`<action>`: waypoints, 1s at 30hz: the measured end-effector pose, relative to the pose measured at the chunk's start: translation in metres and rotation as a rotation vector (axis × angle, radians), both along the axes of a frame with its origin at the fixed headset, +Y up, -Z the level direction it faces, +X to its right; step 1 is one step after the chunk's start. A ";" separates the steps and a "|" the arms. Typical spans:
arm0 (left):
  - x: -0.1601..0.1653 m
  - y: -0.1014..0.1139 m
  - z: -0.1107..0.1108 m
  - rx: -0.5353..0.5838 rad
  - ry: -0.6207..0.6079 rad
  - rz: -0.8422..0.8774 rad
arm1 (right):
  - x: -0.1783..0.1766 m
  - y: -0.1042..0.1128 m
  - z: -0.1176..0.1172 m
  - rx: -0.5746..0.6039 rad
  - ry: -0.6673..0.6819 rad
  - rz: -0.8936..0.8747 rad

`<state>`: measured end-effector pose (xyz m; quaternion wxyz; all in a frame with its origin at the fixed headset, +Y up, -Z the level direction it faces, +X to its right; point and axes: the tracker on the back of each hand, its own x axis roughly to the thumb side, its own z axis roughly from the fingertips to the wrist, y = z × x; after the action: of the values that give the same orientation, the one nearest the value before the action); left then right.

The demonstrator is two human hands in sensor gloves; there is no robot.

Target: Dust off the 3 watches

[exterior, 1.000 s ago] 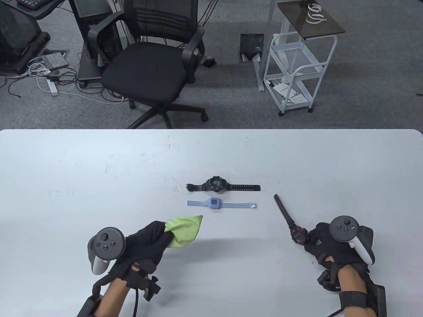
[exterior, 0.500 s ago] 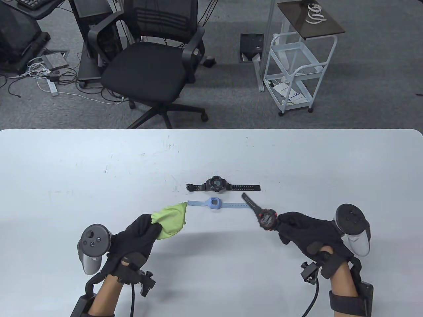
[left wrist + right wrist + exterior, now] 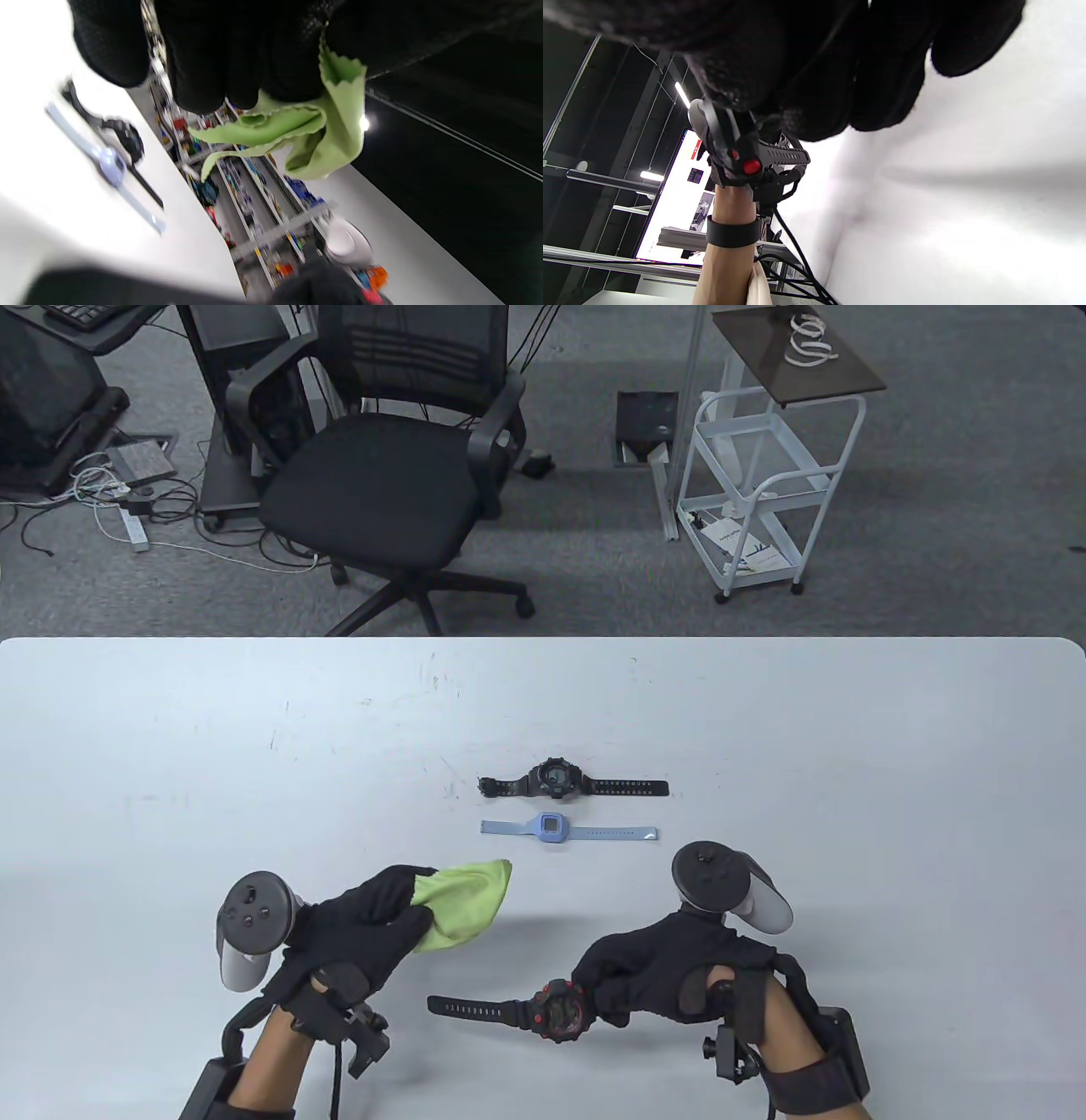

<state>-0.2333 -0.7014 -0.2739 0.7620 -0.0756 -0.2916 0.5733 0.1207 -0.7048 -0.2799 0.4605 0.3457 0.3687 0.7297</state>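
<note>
Watches number three — two on table (image 3: 170,746); hands grip red-black watch (image 3: 556,1010) and green cloth (image 3: 462,903).

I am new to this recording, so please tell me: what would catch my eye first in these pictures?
First, the bright green cloth bunched in the left hand near the table's front edge. Next, the black-and-red watch gripped by the right hand. Behind them, a blue watch and a black watch lie flat mid-table.

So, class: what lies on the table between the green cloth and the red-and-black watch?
Nothing: in the table view, bare white table separates green cloth from red-and-black watch.
</note>
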 end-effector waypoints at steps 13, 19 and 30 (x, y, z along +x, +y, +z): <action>0.040 -0.022 0.004 -0.174 -0.324 -0.036 | 0.013 -0.023 -0.011 -0.021 -0.123 -0.036; 0.051 -0.021 0.009 -0.116 -0.247 -0.126 | 0.014 -0.025 -0.012 0.001 -0.186 -0.022; 0.072 -0.038 0.018 -0.137 -0.214 -0.245 | 0.008 -0.029 -0.010 0.060 -0.267 -0.005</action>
<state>-0.1611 -0.7390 -0.2562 0.7837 -0.2228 -0.3202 0.4834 0.1290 -0.7342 -0.2904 0.4966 0.2603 0.2812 0.7788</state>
